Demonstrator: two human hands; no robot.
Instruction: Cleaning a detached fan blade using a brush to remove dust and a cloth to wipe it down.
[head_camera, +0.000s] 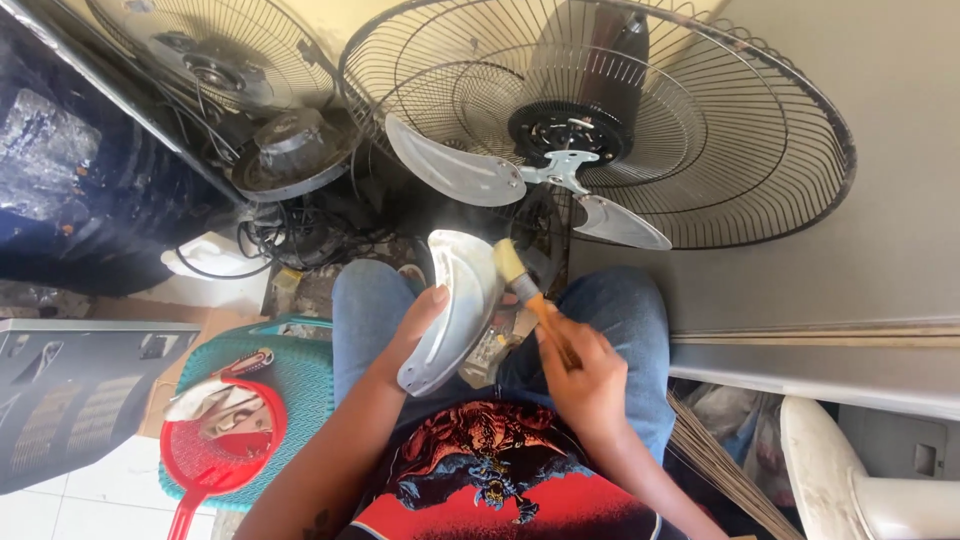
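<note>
Left hand (415, 325) grips grey fan blade (455, 310); right hand (585, 375) clasps paintbrush (525, 285), centre frame.
Risk: blade probably slips under brush pressure, striking fan guard (750, 130) above.

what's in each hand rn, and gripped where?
Left hand: curved grey metal fan blade, gripped along its left edge, near the middle. Right hand: wooden-handled paintbrush, held by the handle, bristles at the blade's upper end.

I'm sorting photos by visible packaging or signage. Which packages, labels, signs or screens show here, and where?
No clear packages, signs or screens.
Round badge: centre of the grey fan guard, upper left, dark grey; print unreadable.
Wrapped bundle: far left, silvery crinkled film over a dark blue shape.
</note>
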